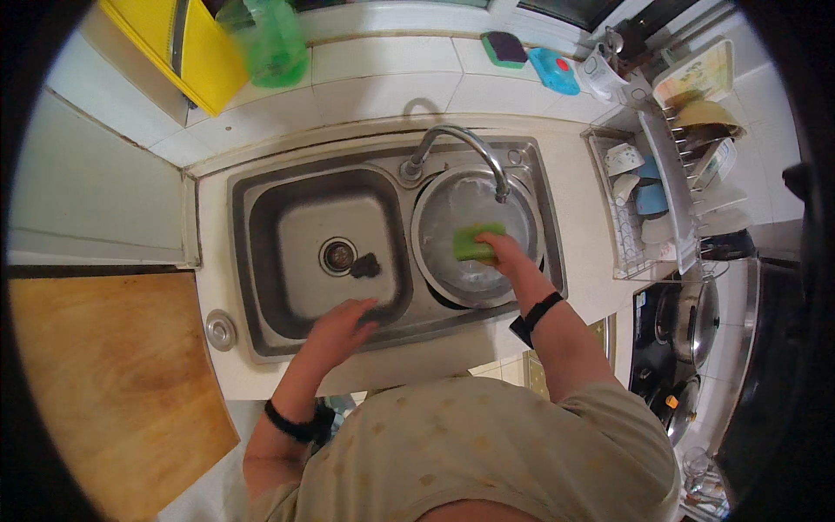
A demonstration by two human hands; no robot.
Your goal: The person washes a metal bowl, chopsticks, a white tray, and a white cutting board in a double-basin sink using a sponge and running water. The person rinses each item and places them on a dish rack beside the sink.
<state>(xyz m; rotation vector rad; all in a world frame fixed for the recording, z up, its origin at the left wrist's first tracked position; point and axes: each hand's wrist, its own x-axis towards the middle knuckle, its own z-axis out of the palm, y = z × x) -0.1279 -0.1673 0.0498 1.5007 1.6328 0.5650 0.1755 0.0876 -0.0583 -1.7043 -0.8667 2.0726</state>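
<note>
My right hand grips a green sponge or cloth over a large round metal basin, which sits in the right bowl of a steel double sink. Some whitish suds or water show inside the basin. Above its far right part hangs the spout of a curved chrome faucet. My left hand is over the near edge of the left sink bowl, fingers apart, holding nothing. In that bowl, a dark crumpled thing lies beside the drain.
A wire dish rack with bowls and plates stands at the right, with lidded pans nearer me on a stove. A round metal stopper lies left of the sink. On the back ledge are a green bag, a scouring sponge and a blue item.
</note>
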